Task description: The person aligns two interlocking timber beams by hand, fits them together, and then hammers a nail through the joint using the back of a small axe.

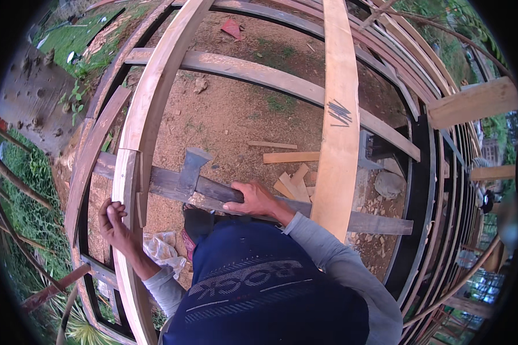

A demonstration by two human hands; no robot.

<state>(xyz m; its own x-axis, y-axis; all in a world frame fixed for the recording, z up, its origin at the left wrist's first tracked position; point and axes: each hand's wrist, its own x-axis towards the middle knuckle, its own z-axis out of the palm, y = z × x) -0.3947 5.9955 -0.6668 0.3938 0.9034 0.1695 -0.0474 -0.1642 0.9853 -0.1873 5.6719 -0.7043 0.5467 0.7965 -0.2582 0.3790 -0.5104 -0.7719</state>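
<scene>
My right hand (253, 198) is wrapped round the dark handle of a hatchet (193, 169). The hatchet's grey metal head points away from me, over a dark cross bar (164, 179). On the left, my left hand (116, 225) has its fingers curled in, with nothing visible between them. It is beside a long pale timber beam (154, 86), which runs from far to near. A cut line and a split strip show on the beam's side near that hand. To the right of my right hand lies a wide, lighter plank (339, 75) with dark scribbled marks.
Both long timbers rest across several cross bars (253, 66) of a raised frame. Below, wood offcuts (293, 181) and chips lie on brown soil, with a white sack (164, 250) near my foot. A tree trunk (37, 100) stands left; stacked boards (408, 54) line the far right.
</scene>
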